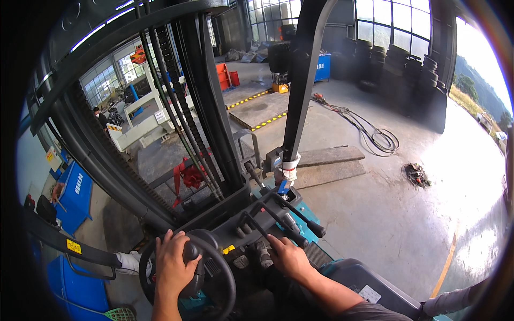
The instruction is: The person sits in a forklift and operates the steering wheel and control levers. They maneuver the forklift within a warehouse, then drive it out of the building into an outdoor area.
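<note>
Head view: bright concrete floor (350, 208) spreads from 1 round to 5 o'clock, the biggest expanse in sight. Next comes the black forklift mast (210, 101), rising toward 11 o'clock, then the black cab pillar (301, 80) near 1 o'clock. Together they cut the forward outlook into strips; anyone stepping behind them could be missed, and a person (99, 116) is partly visible between 9 and 10 o'clock.

Dark tyre stacks (399, 69) stand at 2 o'clock, a raised slab (262, 111) edged in yellow and black at 12, and a blue bin (75, 195) at 9. If the truck rolled while badly angled, it might strike the slab's edge. Cable loops (381, 140) lie loose between 2 and 3 o'clock, where a tyre crossing them could crush or snag them. Red strapping (188, 176) hangs among the mast parts at 9 o'clock, near the centre; its slack might catch if those parts moved.

Smaller again, the black steering wheel (231, 281) sits at 7 o'clock. The left hand (175, 265) is curled over its upper left, thumb against the round knob (190, 250); a slip there could swing the steering. Between 5 and 6 o'clock, the right hand (293, 259) has its fingers curled at the end of the near lever (256, 223). How firmly they press is hidden; a jolt could nudge that lever unintentionally.
</note>
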A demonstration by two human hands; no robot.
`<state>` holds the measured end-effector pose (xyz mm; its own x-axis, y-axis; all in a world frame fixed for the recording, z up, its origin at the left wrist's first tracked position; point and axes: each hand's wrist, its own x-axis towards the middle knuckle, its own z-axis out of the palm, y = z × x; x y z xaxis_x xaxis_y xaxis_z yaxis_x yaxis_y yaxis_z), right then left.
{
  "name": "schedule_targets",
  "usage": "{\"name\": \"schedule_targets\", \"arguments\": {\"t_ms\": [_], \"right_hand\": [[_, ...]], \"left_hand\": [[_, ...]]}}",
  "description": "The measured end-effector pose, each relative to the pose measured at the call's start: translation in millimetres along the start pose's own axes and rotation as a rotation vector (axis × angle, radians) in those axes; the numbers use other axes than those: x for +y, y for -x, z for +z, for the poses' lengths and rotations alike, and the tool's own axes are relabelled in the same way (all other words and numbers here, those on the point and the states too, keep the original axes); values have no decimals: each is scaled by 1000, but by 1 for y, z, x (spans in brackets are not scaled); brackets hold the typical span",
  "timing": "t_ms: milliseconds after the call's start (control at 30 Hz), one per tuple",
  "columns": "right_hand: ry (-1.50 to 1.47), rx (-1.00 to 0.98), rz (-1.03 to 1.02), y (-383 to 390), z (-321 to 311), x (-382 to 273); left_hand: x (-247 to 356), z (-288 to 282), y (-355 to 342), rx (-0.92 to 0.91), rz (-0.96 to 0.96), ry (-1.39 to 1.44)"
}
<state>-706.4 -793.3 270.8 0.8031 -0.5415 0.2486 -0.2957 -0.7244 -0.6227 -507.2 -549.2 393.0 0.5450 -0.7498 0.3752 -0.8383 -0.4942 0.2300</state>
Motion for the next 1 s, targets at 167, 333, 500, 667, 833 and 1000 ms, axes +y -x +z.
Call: {"name": "schedule_targets", "arguments": {"t_ms": [167, 333, 500, 667, 833, 1000], "right_hand": [[-4, -19, 9, -3, -1, 3], [-10, -31, 14, -4, -2, 1], [-11, -11, -27, -8, -2, 3], [-6, 2, -32, -16, -2, -2], [16, 6, -22, -17, -4, -9], [17, 24, -58, -22, -5, -11]], "left_hand": [[5, 3, 0, -29, 11, 23], [7, 8, 0, -42, 51, 88], [3, 14, 2, -16, 58, 77], [2, 16, 4, -15, 54, 84], [3, 15, 5, -41, 51, 75], [4, 16, 6, -41, 82, 92]]}}
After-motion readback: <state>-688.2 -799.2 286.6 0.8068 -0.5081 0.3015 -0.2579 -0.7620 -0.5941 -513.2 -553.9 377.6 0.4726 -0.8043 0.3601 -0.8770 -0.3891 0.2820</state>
